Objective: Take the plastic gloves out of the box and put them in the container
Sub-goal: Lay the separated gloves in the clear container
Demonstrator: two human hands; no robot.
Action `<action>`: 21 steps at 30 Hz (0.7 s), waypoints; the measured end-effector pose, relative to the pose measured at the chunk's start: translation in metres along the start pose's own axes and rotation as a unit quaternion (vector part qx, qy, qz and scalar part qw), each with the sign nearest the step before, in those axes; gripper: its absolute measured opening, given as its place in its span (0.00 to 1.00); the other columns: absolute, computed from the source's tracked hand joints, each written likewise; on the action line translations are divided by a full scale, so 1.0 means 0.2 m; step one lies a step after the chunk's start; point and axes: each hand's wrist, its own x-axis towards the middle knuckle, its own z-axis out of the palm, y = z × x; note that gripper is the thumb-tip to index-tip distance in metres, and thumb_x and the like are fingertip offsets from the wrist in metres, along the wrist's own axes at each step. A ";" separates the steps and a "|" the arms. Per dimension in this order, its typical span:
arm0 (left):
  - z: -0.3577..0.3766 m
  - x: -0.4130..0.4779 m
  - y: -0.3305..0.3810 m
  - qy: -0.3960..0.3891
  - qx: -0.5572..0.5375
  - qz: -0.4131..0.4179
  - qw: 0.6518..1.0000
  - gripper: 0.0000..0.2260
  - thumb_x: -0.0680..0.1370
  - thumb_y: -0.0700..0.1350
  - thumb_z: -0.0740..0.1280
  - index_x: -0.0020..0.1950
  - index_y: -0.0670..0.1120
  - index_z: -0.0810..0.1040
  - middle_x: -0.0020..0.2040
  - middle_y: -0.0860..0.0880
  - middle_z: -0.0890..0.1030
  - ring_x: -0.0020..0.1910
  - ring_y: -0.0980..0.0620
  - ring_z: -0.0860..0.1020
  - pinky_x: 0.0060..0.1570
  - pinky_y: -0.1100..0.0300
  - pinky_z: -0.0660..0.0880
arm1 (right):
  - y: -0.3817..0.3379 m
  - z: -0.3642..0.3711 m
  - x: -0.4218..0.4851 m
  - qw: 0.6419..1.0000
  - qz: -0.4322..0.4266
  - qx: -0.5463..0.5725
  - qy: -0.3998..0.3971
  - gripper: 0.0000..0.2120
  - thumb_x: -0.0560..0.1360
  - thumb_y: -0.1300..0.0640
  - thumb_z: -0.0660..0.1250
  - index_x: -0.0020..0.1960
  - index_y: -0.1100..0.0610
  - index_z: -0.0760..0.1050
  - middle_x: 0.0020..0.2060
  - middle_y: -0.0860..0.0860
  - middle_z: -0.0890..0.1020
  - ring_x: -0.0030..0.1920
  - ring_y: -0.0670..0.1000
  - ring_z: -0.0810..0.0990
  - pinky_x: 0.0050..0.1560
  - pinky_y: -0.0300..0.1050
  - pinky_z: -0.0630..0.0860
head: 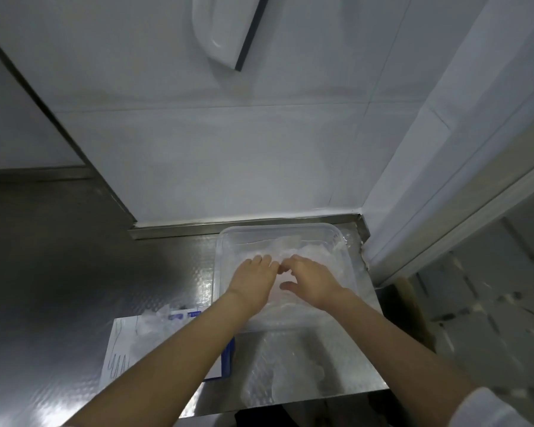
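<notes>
A clear plastic container (349,272) stands on the steel counter against the back wall. Thin clear plastic gloves (312,251) lie crumpled inside it. Both my hands are inside the container, side by side over the gloves. My left hand (253,280) lies palm down with its fingers bent onto the gloves. My right hand (312,282) is arched, thumb spread, its fingertips pressing on the gloves. The white and blue glove box (127,349) lies flat to the left, partly under my left forearm, with clear gloves (150,322) bulging from its opening.
The steel counter (59,288) stretches to the left. A white tiled wall (228,149) rises right behind the container and a white door frame (444,180) stands at the right. The counter's front edge (290,402) is close to my body.
</notes>
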 end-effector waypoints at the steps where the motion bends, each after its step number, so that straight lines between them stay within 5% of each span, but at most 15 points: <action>1: 0.04 0.01 -0.02 -0.048 0.016 -0.019 0.999 0.22 0.77 0.38 0.62 0.70 0.44 0.63 0.65 0.45 0.68 0.62 0.46 0.69 0.59 0.57 0.65 | 0.01 0.01 0.02 1.000 0.002 -0.010 -0.012 0.18 0.75 0.50 0.67 0.63 0.53 0.72 0.61 0.51 0.74 0.62 0.51 0.72 0.59 0.44 0.68; 5: 0.13 0.02 -0.05 -0.139 0.043 -0.047 0.988 0.25 0.78 0.42 0.64 0.72 0.43 0.59 0.69 0.42 0.65 0.64 0.43 0.69 0.60 0.54 0.67 | 0.09 0.04 0.06 0.997 0.009 -0.045 -0.069 0.27 0.70 0.45 0.72 0.65 0.53 0.70 0.64 0.52 0.71 0.66 0.52 0.66 0.65 0.44 0.62; 14: 0.14 0.04 -0.05 -0.165 0.045 -0.037 0.985 0.33 0.76 0.43 0.68 0.74 0.42 0.53 0.72 0.41 0.58 0.64 0.42 0.68 0.55 0.55 0.70 | 0.13 0.06 0.09 0.982 -0.014 -0.167 -0.092 0.31 0.70 0.51 0.73 0.69 0.54 0.64 0.65 0.53 0.67 0.67 0.52 0.65 0.64 0.43 0.63; 19: 0.07 0.01 -0.08 -0.148 -0.006 -0.027 0.989 0.23 0.79 0.44 0.62 0.73 0.44 0.60 0.68 0.43 0.68 0.63 0.44 0.71 0.59 0.53 0.69 | 0.05 -0.05 0.04 0.987 -0.005 -0.143 -0.070 0.23 0.76 0.55 0.66 0.69 0.57 0.65 0.66 0.55 0.69 0.66 0.54 0.68 0.63 0.48 0.68; 21: -0.02 -0.03 -0.08 -0.068 -0.055 -0.003 0.996 0.17 0.80 0.45 0.59 0.70 0.47 0.66 0.65 0.47 0.74 0.61 0.48 0.73 0.63 0.54 0.64 | -0.02 -0.12 -0.01 0.993 -0.018 -0.116 -0.015 0.19 0.79 0.55 0.62 0.68 0.55 0.67 0.65 0.53 0.72 0.64 0.53 0.71 0.61 0.48 0.70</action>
